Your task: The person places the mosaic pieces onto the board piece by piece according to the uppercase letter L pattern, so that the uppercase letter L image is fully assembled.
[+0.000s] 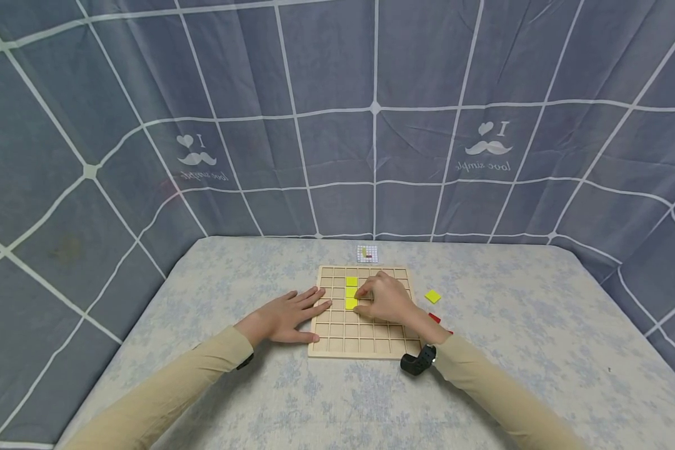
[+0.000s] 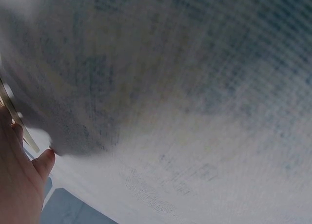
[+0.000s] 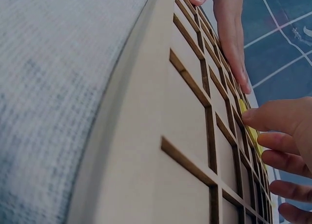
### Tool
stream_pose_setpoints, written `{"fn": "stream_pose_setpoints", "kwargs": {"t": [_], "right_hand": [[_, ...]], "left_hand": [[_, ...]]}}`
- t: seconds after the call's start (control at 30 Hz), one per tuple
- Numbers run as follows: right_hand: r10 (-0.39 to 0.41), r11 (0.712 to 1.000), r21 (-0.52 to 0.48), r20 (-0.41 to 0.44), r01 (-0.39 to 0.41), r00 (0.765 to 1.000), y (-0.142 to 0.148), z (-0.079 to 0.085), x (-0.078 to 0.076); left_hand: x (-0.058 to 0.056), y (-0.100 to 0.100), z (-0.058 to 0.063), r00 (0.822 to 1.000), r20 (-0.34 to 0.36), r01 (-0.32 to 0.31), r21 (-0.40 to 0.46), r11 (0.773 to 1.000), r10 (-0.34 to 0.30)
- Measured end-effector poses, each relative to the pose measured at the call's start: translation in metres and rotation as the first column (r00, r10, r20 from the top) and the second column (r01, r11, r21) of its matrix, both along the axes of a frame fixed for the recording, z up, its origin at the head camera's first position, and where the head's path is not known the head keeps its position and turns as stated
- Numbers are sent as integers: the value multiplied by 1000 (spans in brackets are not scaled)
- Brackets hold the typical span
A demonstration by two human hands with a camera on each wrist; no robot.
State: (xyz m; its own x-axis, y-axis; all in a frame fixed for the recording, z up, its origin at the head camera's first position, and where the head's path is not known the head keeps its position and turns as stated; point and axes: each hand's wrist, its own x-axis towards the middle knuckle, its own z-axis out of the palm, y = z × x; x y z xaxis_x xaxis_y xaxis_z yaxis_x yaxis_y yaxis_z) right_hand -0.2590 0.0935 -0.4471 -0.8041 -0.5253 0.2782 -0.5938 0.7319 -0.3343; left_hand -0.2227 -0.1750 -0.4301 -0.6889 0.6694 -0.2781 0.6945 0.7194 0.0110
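Note:
A wooden grid board [image 1: 337,345] lies on the table, with three yellow square tiles in one column of its cells. My right hand [image 1: 387,299] reaches over the board from the right. Its thumb and index finger pinch the lowest yellow tile [image 1: 350,304] of that column at the cell. In the right wrist view, the thumb and fingers [image 3: 278,118] stand at the yellow strip along the grid. My left hand [image 1: 287,317] rests with spread fingers on the board's left edge. The left wrist view catches only part of that hand [image 2: 19,175] beside the board's edge.
A small printed grid card [image 1: 367,254] with coloured cells lies behind the board. Right of the board lie a loose yellow tile [image 1: 432,296] and red pieces [image 1: 434,317], partly hidden by the right forearm. A patterned cloth [image 1: 540,312] covers the table; a blue checked curtain [image 1: 337,150] hangs behind.

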Motion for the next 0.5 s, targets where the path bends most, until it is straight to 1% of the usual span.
{"fn": "stream_pose_setpoints", "kwargs": {"t": [0.2, 0.33, 0.5], "right_hand": [[-13, 1000, -5, 4, 13, 1000, 3, 3, 1], [-36, 999, -39, 2, 36, 999, 10, 7, 2], [-53, 994, -93, -23, 50, 998, 27, 11, 3]], "left_hand": [[-1, 1, 0, 1000, 0, -6, -7, 1000, 6], [0, 1, 0, 1000, 5, -11, -15, 1000, 11], [0, 1, -1, 1000, 2, -8, -17, 1000, 8]]}}
